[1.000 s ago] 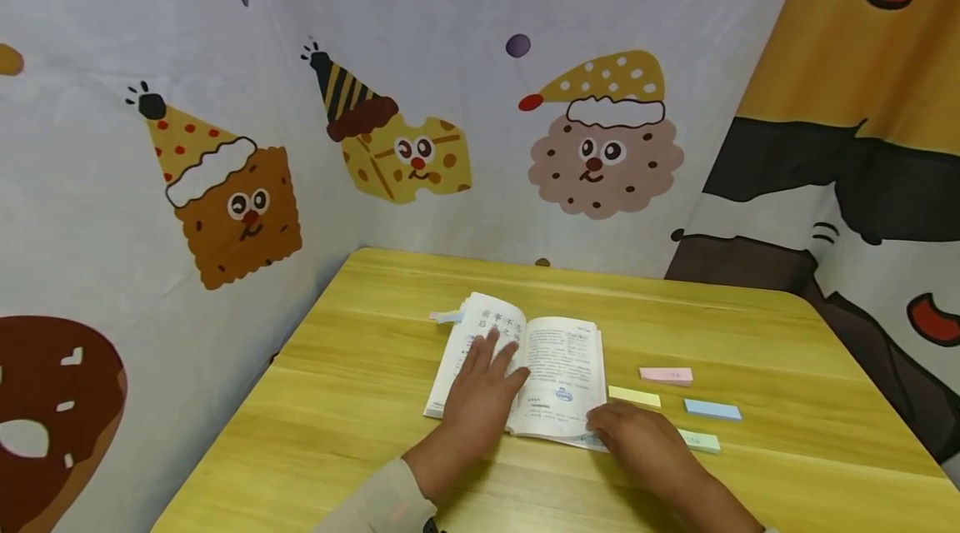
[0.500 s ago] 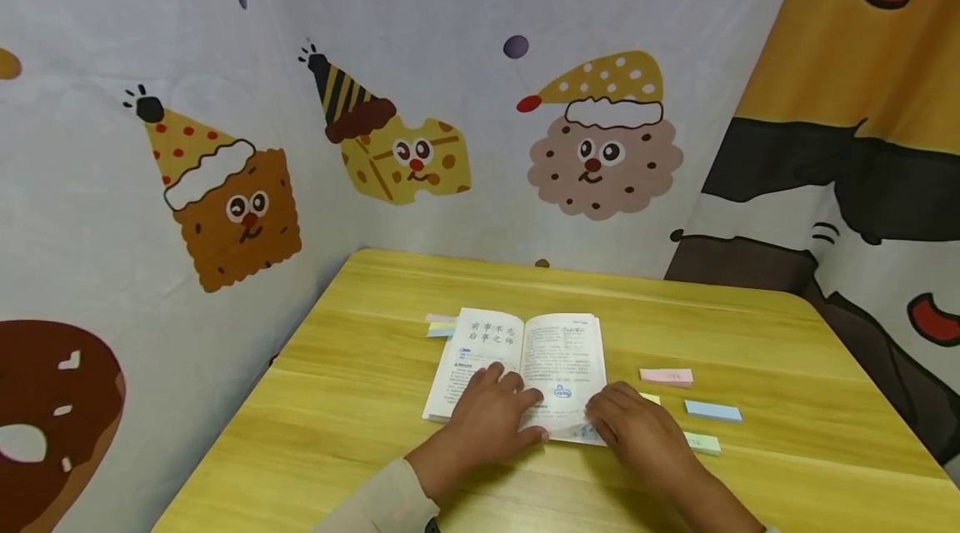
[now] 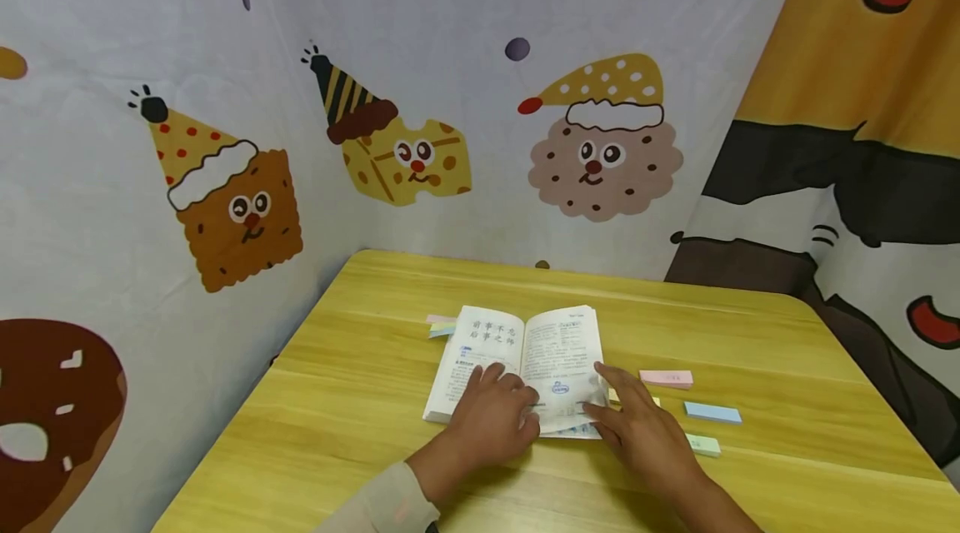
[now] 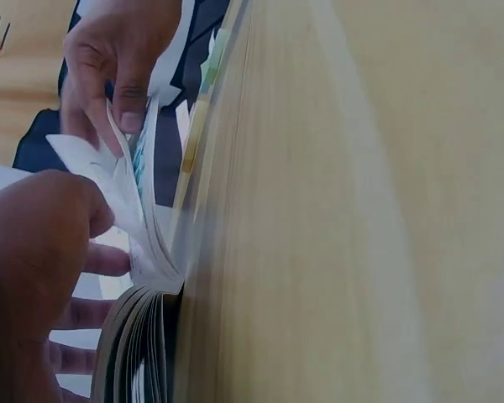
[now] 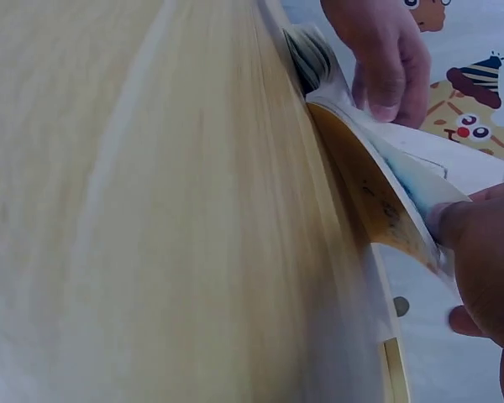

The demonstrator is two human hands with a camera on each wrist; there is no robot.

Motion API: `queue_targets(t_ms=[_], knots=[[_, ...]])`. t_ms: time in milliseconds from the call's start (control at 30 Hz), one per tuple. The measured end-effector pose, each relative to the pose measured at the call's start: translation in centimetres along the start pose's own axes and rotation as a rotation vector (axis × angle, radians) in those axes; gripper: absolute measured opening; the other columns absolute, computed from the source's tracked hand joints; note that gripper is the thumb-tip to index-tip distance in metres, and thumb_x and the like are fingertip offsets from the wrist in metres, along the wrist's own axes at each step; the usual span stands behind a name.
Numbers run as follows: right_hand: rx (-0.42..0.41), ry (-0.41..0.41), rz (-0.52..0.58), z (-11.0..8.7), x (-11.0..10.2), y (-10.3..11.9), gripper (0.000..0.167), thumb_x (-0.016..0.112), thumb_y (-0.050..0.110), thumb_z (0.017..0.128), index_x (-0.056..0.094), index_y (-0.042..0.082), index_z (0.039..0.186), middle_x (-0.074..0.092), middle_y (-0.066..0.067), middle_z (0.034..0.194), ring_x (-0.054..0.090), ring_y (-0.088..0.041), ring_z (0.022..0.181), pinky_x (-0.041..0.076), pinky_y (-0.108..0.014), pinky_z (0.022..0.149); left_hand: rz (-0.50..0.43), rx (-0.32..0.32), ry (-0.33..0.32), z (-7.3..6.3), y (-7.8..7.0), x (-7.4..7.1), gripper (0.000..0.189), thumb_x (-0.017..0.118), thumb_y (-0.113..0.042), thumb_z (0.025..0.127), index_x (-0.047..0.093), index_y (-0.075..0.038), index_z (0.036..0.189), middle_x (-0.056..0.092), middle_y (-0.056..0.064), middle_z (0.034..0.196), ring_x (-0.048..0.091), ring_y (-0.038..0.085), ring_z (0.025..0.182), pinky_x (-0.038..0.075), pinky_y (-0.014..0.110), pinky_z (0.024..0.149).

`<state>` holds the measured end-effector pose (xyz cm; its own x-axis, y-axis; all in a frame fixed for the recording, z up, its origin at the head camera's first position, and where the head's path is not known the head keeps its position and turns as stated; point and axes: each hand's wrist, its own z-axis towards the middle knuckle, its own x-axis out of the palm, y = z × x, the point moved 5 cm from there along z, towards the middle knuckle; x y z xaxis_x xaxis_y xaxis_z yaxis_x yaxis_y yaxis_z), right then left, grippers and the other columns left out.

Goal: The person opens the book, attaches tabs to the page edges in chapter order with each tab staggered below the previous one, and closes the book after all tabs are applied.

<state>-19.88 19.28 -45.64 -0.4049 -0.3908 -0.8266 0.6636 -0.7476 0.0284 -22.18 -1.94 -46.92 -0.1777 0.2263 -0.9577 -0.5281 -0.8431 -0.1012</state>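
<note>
An open book (image 3: 487, 331) with printed pages lies on the wooden table. My left hand (image 3: 491, 415) rests over its lower middle, fingers loosely bent on the pages near the fold. At the lower right corner, my right hand (image 3: 651, 437) pinches the page edges. In the right wrist view, the right thumb (image 5: 448, 220) presses the raised leaves from one side, with fingers behind them; the orange-brown inside of the cover (image 5: 365, 189) shows beneath. The left wrist view has the leaves (image 4: 109, 180) fanned up between both hands. Pink, yellow and blue sticky tabs (image 3: 441, 329) stick out past the book's left edge.
Right of the book lie a pink sticky-note pad (image 3: 666, 379), a blue pad (image 3: 712, 412), a green pad (image 3: 703, 445) and a yellow pad (image 3: 615, 396) partly hidden by the right hand. A cartoon-printed curtain (image 3: 450, 258) hangs behind the table (image 3: 360, 466).
My left hand has slid from the left page down to the lower middle. The left page has settled flatter. My right fingers have spread up along the right edge, and the right-hand leaves have lifted.
</note>
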Motion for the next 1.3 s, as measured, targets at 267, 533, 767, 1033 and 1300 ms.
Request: queue_targets(t_ms=[267,533,767,1033,1300], knots=[[-0.047,-0.072,0.018,0.21,0.34,0.15,0.033,0.098,0.009,0.06,0.085,0.021,0.087,0.061,-0.007,0.121,0.054,-0.027,0.109,0.055,-0.033,0.065,-0.055,-0.078,0.013,-0.08,0.14,0.0,0.041,0.051,-0.031,0.099,0.06,-0.012,0.135,0.07,0.008,0.122,0.058,0.034,0.127,0.043,0.065,0.1],[-0.031,-0.068,0.017,0.48,0.5,0.26,0.022,0.097,0.013,0.063,0.081,0.015,0.078,0.06,-0.005,0.114,0.055,-0.027,0.106,0.055,-0.035,0.066,-0.065,-0.092,0.104,-0.16,-0.08,0.18,0.072,0.06,-0.075,0.088,0.063,-0.023,0.138,0.065,0.007,0.126,0.052,0.039,0.131,0.042,0.069,0.098],[0.014,-0.085,0.024,0.51,0.48,0.28,0.025,0.097,0.014,0.063,0.08,0.017,0.081,0.06,-0.004,0.115,0.055,-0.026,0.107,0.055,-0.035,0.064,-0.047,-0.093,0.155,0.07,-0.2,0.15,0.065,0.062,-0.069,0.09,0.066,-0.025,0.138,0.063,0.008,0.132,0.049,0.04,0.136,0.04,0.069,0.101],[0.079,-0.093,-0.001,0.41,0.18,0.25,0.03,0.098,0.015,0.063,0.076,0.018,0.084,0.058,-0.006,0.12,0.057,-0.027,0.109,0.057,-0.039,0.066,-0.04,-0.075,0.135,0.07,-0.13,0.09,0.059,0.059,-0.066,0.095,0.069,-0.024,0.136,0.063,0.008,0.131,0.05,0.04,0.134,0.042,0.07,0.098],[0.193,-0.131,-0.004,0.0,-0.12,0.1,0.061,0.101,0.006,0.053,0.052,0.013,0.089,0.056,-0.006,0.107,0.056,-0.018,0.081,0.039,-0.023,0.046,-0.098,-0.089,0.128,0.0,0.03,0.11,0.042,0.049,-0.042,0.106,0.069,-0.02,0.134,0.064,0.008,0.131,0.05,0.041,0.134,0.041,0.072,0.098]])
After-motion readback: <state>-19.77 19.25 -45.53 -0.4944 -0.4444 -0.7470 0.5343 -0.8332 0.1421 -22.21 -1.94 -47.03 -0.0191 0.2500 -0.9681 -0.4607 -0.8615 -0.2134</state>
